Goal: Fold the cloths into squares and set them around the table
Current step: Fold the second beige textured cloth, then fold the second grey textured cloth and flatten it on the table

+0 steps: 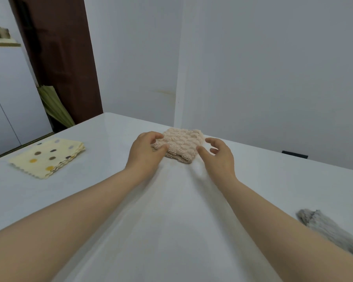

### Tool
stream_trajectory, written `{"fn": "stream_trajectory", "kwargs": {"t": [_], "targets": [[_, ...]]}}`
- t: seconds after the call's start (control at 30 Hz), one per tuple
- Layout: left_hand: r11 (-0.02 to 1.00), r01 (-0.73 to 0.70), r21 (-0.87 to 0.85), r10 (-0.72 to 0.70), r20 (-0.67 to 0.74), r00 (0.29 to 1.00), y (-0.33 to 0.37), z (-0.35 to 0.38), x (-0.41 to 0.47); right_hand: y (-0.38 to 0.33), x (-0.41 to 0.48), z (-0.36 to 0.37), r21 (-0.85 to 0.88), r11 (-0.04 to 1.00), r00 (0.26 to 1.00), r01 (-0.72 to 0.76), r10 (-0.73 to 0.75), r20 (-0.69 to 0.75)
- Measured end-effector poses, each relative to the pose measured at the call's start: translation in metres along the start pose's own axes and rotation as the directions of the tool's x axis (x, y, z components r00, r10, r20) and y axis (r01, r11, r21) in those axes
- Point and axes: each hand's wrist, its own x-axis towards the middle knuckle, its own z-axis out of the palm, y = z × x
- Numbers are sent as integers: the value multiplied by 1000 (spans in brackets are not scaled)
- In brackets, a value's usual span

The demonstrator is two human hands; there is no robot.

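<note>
A fluffy beige cloth (181,144), folded into a small square, lies near the far edge of the white table (171,220). My left hand (145,151) rests at its left side, thumb and fingertips touching the fabric. My right hand (218,154) hovers just off its right edge with fingers spread and nothing in it. A yellow cloth with coloured dots (47,157) lies folded in a square at the table's left side. A grey fuzzy cloth (330,231) lies at the right, partly hidden behind my right forearm.
White walls stand close behind the table's far edge. A dark wooden door (57,58), a folded green umbrella (55,106) and a white cabinet (8,94) are at the left. A small black object (294,154) sits at the far right edge of the table.
</note>
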Motion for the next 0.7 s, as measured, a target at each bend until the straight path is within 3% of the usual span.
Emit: {"fn": "stream_trajectory", "kwargs": {"t": [0.4, 0.7], "targets": [[985, 7, -174, -1, 38, 999, 119, -56, -141, -57, -150, -116, -26, 995, 989, 94, -90, 116], [962, 89, -257, -55, 137, 989, 184, -68, -272, -72, -276, -208, -37, 999, 987, 32, -26, 157]]}}
